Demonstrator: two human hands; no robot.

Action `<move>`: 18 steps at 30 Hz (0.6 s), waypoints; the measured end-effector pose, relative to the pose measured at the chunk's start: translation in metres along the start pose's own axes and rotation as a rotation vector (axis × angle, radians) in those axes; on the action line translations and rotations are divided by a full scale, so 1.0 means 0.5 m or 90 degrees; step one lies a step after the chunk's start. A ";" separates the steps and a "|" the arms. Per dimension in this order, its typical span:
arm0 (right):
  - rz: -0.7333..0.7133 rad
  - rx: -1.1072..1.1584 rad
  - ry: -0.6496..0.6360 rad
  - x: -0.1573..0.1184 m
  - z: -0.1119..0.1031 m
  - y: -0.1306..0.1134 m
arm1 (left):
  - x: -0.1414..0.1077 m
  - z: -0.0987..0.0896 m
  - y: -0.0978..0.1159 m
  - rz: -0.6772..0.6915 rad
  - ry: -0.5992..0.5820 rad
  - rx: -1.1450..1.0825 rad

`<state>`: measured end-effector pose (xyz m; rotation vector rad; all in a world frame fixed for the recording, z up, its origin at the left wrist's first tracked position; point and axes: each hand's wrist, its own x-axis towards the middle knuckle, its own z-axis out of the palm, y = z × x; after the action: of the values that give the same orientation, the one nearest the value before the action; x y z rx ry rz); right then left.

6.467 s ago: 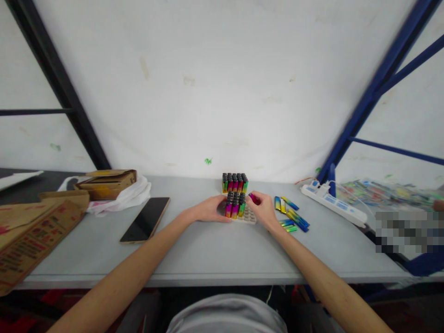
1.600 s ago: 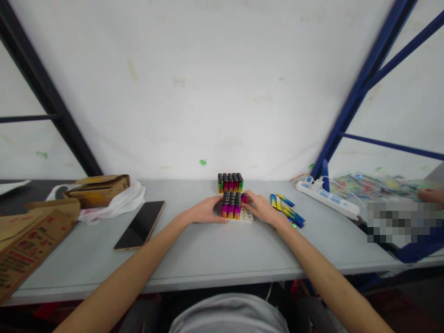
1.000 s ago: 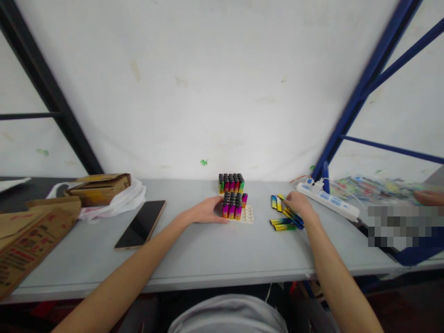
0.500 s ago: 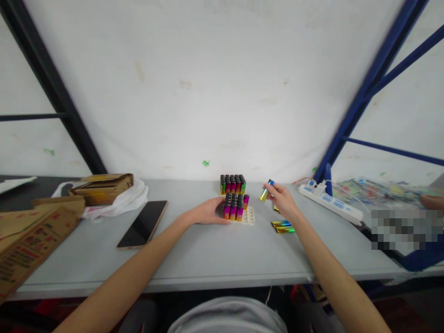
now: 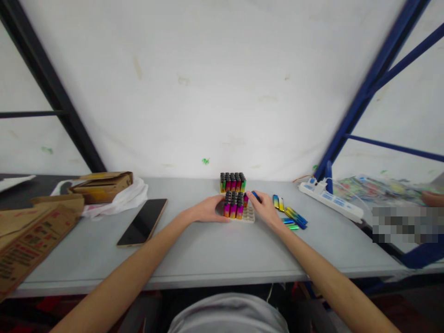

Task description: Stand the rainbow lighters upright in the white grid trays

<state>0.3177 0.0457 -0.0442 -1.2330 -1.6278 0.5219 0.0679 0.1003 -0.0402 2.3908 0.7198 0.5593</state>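
Several pink-and-purple lighters (image 5: 233, 206) with black tops stand upright in a pale tray (image 5: 248, 215), whose right part shows bare round slots. My left hand (image 5: 210, 209) curves around the tray's left side, thumb and fingers spread against it. At the tray's right edge, my right hand (image 5: 265, 206) pinches a blue-ended lighter (image 5: 256, 196), mostly covered by the fingers. Behind stands a second block of multicoloured lighters (image 5: 232, 182). Loose shiny blue, gold and green lighters (image 5: 296, 216) lie to the right of my right hand.
On the left are a phone (image 5: 143, 223), a white plastic bag (image 5: 128, 196) and cardboard boxes (image 5: 38, 231). A power strip (image 5: 331, 202) lies at the right. Beyond it, another person's hand (image 5: 432, 199) shows near a heap of small colourful packets (image 5: 367, 187).
My right hand has moved left with its lighter, from right of the tray to the tray's edge. More loose lighters now show on the table. My left hand stays in place.
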 end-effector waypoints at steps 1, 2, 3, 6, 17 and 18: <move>0.001 -0.035 0.018 -0.002 0.002 -0.001 | 0.000 0.000 -0.001 0.000 0.001 0.001; 0.009 -0.060 0.031 -0.004 0.004 -0.001 | 0.000 0.001 -0.002 0.001 0.002 0.001; 0.018 -0.078 0.039 -0.006 0.006 -0.001 | 0.000 0.001 -0.003 0.002 0.003 0.001; 0.028 -0.102 0.050 -0.008 0.011 0.002 | 0.000 0.001 -0.004 0.002 0.004 0.003; 0.006 -0.078 0.023 -0.006 0.012 0.005 | -0.001 -0.001 0.003 0.003 0.000 -0.002; 0.007 -0.079 0.025 -0.006 0.012 0.006 | -0.001 -0.001 0.003 0.000 -0.001 -0.002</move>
<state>0.3136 0.0452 -0.0504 -1.3366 -1.6404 0.4056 0.0678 0.0994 -0.0388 2.3879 0.7169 0.5577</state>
